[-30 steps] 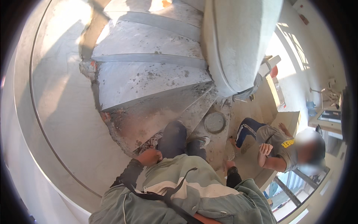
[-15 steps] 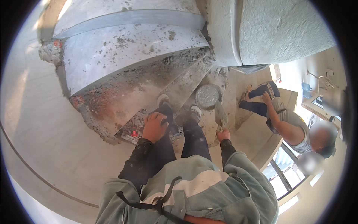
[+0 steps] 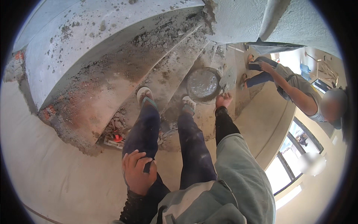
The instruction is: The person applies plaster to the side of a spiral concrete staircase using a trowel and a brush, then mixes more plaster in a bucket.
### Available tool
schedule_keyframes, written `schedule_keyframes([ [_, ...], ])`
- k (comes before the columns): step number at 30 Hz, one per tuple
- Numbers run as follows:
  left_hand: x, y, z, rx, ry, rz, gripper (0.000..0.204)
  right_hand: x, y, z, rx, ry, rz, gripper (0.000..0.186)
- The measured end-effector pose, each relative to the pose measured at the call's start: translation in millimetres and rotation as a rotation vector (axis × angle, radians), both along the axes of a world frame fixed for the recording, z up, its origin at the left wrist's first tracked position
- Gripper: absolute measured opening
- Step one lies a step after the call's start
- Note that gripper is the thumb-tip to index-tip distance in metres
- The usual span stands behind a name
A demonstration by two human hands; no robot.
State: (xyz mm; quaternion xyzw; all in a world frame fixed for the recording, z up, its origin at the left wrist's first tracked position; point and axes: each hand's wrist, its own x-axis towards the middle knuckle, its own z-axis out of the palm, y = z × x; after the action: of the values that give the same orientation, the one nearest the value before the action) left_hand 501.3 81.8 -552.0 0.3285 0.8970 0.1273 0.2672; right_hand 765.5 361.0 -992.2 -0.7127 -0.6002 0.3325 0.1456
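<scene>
My left hand (image 3: 140, 172) lies on my left thigh, fingers stretched out and holding nothing. My right hand (image 3: 223, 100) is closed at the near right side of a round bucket (image 3: 205, 100). A blurred, grey, blade-shaped tool (image 3: 228, 79) extends away from its fingers, alongside the bucket; its exact kind is unclear. Shiny wet grey mix (image 3: 202, 83) sits inside the bucket. Beyond my feet are rough stair treads (image 3: 164, 76) covered in rubble and dried mortar.
At the right, another person (image 3: 298, 87) in a grey top faces the stairs, arms forward. A red-handled tool (image 3: 117, 137) rests on a pale tray (image 3: 112, 142) by my left leg. A smooth curved wall (image 3: 74, 170) rises at left; a rounded white structure (image 3: 238, 22) overhangs the far side.
My view has shifted, bringing the stairs and bucket nearer. My left hand has come down onto my thigh. The right hand, with the grey tool, has moved close beside the bucket.
</scene>
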Motion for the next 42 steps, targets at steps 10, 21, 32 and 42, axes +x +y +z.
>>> schedule_keyframes([
  [10, 23, -4, 1, -0.026, 0.014, 0.031, 0.019, -18, -23, -9, -0.327, 0.231, -0.454, 0.014],
  [21, 19, -9, 0, 0.228, 0.049, 0.178, 0.02, -96, -58, 106, -0.424, 0.498, -0.193, 0.013],
  [32, 1, -55, -6, 0.343, -0.114, 0.48, 0.03, -183, -125, 377, -0.87, 0.736, 0.289, 0.009],
  [42, -53, -55, -26, 0.589, -0.515, 0.379, 0.031, -290, -168, 469, -0.966, 0.89, 0.677, 0.017],
])
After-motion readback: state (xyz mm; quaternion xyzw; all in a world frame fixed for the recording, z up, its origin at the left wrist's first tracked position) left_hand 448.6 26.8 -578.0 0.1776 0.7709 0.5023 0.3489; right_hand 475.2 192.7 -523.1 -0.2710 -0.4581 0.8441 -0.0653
